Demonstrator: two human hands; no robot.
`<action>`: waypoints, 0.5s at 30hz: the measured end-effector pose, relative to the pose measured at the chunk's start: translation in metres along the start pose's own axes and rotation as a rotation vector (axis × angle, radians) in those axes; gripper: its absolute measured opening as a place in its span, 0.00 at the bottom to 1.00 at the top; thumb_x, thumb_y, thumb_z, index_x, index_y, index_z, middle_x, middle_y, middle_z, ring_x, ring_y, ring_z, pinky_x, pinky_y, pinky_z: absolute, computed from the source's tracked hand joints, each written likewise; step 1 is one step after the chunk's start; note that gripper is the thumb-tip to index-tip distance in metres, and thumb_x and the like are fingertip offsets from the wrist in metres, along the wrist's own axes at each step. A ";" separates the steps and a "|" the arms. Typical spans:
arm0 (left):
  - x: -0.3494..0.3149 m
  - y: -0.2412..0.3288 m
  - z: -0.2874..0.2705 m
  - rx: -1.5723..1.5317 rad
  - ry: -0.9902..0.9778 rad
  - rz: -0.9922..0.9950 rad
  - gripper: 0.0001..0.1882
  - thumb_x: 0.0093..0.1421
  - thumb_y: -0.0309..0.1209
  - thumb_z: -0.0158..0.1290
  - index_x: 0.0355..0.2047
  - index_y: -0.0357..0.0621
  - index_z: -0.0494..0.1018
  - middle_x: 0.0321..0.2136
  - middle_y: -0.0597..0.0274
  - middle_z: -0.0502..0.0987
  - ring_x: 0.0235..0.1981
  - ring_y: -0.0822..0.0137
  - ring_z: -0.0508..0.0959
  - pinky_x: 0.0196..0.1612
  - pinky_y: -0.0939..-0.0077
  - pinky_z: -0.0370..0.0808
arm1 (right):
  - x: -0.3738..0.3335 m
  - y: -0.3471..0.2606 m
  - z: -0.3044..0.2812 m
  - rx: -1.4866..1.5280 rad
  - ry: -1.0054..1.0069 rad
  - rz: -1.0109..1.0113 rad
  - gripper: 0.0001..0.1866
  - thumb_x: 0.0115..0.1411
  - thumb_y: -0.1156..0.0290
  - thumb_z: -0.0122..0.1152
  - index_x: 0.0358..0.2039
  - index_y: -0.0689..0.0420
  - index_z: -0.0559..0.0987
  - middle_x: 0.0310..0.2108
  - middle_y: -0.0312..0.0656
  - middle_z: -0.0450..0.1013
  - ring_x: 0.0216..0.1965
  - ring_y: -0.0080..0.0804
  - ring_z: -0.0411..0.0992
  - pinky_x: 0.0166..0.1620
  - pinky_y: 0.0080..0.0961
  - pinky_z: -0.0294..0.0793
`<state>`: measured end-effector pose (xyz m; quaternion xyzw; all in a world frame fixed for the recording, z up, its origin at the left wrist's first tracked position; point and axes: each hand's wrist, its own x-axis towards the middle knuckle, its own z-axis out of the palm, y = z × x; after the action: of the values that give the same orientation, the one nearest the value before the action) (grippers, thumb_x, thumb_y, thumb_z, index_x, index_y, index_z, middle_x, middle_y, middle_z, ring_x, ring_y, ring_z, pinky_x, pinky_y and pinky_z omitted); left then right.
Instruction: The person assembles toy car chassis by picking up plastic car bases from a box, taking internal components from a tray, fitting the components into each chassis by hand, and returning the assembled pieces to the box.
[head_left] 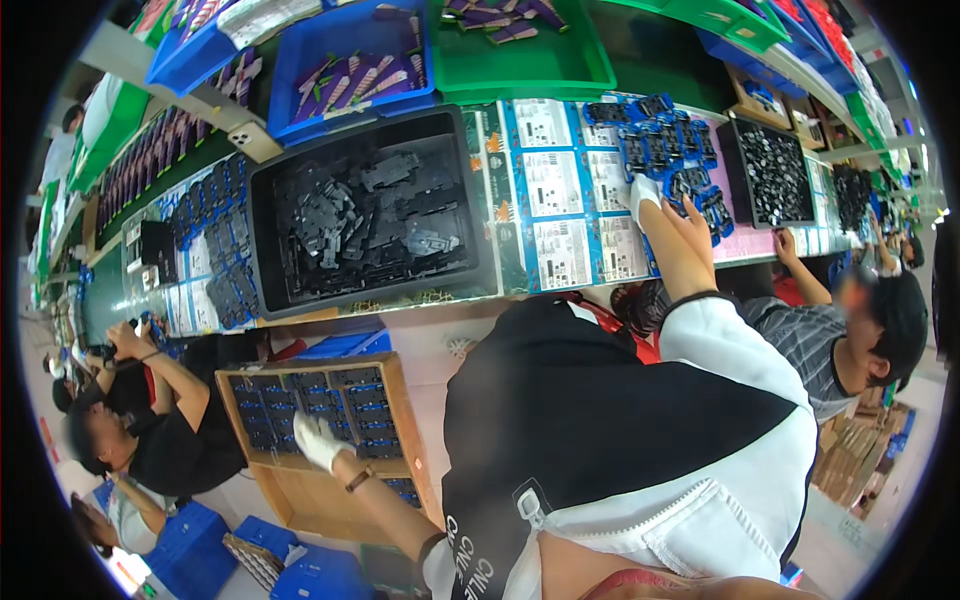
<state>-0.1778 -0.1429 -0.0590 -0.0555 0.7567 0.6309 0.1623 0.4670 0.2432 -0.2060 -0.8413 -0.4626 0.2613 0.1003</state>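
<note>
My left hand (pixel 320 442), in a white glove, hangs over a wooden crate (pixel 408 400) below the table edge, its fingers stretched out and nothing visible in them. Rows of black and blue toy car chassis (pixel 372 408) lie in that crate. On the table at the right, my right hand (pixel 672 222), partly covered in white, reaches in among a cluster of blue toy cars (pixel 665 145). Its fingers bend around a blue toy car (pixel 687 182) at the near side of the cluster; the hand hides part of the grip.
A large black bin (pixel 462 190) of dark plastic parts stands left of the printed sheets (pixel 555 190). Another black bin (pixel 738 185) holds small dark pieces. Blue (pixel 285 60) and green (pixel 520 70) trays line the back. People sit on both sides, one (pixel 850 330) close at the right.
</note>
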 end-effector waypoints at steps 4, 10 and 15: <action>-0.057 0.005 0.110 -0.167 -0.316 -0.098 0.16 0.64 0.32 0.46 0.47 0.34 0.71 0.46 0.55 0.73 0.44 0.63 0.74 0.50 0.68 0.72 | -0.039 -0.010 0.021 0.799 0.023 0.254 0.16 0.62 0.54 0.48 0.35 0.55 0.73 0.24 0.42 0.71 0.21 0.37 0.72 0.21 0.32 0.72; -0.144 -0.034 0.228 -0.448 -1.067 -0.504 0.33 0.66 0.55 0.35 0.61 0.42 0.56 0.56 0.50 0.66 0.55 0.52 0.67 0.59 0.55 0.65 | -0.200 -0.146 -0.021 0.689 -0.523 -0.065 0.15 0.62 0.59 0.50 0.31 0.60 0.71 0.15 0.42 0.69 0.11 0.29 0.69 0.12 0.24 0.68; -0.166 -0.012 0.238 -0.776 -0.957 -0.570 0.46 0.54 0.71 0.36 0.61 0.49 0.59 0.53 0.51 0.68 0.54 0.47 0.68 0.59 0.50 0.63 | -0.284 -0.230 -0.012 0.409 -0.921 -0.380 0.17 0.64 0.58 0.48 0.33 0.62 0.72 0.17 0.40 0.71 0.14 0.24 0.70 0.18 0.20 0.71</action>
<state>0.0238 0.0658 -0.0540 -0.0219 0.2763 0.7443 0.6076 0.1828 0.1346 -0.0032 -0.5042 -0.5424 0.6653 0.0945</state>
